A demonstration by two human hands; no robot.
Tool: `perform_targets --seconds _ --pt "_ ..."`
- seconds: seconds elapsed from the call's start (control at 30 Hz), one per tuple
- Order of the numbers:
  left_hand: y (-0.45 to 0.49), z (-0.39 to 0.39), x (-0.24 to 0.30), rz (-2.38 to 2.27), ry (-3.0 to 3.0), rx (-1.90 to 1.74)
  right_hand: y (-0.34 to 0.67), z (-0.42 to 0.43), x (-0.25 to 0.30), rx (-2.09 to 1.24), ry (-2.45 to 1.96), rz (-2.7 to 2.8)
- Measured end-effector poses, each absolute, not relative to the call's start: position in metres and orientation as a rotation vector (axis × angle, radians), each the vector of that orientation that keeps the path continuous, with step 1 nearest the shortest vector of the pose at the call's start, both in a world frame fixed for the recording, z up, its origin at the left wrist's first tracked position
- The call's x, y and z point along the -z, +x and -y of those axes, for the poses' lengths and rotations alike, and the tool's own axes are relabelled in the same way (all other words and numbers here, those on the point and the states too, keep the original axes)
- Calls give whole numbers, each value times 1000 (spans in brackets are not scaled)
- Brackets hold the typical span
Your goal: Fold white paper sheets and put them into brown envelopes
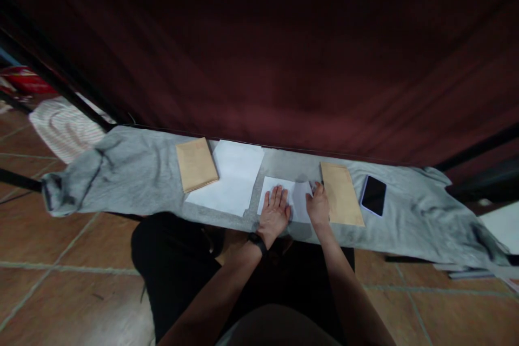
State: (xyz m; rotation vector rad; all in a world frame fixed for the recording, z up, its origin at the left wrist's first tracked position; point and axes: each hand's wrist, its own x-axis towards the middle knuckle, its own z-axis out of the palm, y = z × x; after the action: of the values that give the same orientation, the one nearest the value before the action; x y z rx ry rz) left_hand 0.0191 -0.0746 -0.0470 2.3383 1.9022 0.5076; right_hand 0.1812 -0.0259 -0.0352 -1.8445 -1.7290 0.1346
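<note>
A small white sheet of paper (299,204) lies in front of me on a grey cloth. My left hand (275,212) rests flat on its left part, fingers stretched out. At the sheet's right edge, my right hand (318,206) has its fingers curled and pinches the paper; the right part looks shaded, as if bent or folded over. Just right of that hand lies a tan paper envelope (344,195). To the left, a stack of larger white paper (237,173) is partly covered by a pile of tan envelopes (197,165).
The grey cloth (138,173) covers a narrow bench. A phone (373,195) with a pale purple case lies on its right side. A dark red curtain (259,65) hangs behind the bench. Striped fabric (68,124) is at the far left, above a tiled floor (81,292).
</note>
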Motion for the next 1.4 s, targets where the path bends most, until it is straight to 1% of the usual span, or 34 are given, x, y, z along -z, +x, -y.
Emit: perform_targets --seconds 0.33,0.47,0.6,0.67,0.77,0.9,1.03,1.17,1.4 --pt "19 77 44 -1973 2313 -498 179 20 28 -53 -1902 1875" --pt "20 76 45 -1977 2316 -507 168 27 29 31 -1802 1907" --pt "17 75 48 -1952 2320 -508 142 44 39 -130 -1542 2085" --pt "15 75 50 -1927 2329 -533 133 52 46 -175 -1482 2174" --pt "12 75 48 -1918 2324 -558 132 56 52 -156 -1522 2238" --pt "11 66 39 -1974 2311 -498 143 53 53 -109 -1610 2248" --pt "15 51 30 -1870 2397 -522 147 51 54 -64 -1602 2295" --pt "17 39 34 -1782 2459 -492 143 54 58 28 -1616 2326" --pt "10 36 44 -1871 2463 -455 141 50 64 71 -1660 2231"
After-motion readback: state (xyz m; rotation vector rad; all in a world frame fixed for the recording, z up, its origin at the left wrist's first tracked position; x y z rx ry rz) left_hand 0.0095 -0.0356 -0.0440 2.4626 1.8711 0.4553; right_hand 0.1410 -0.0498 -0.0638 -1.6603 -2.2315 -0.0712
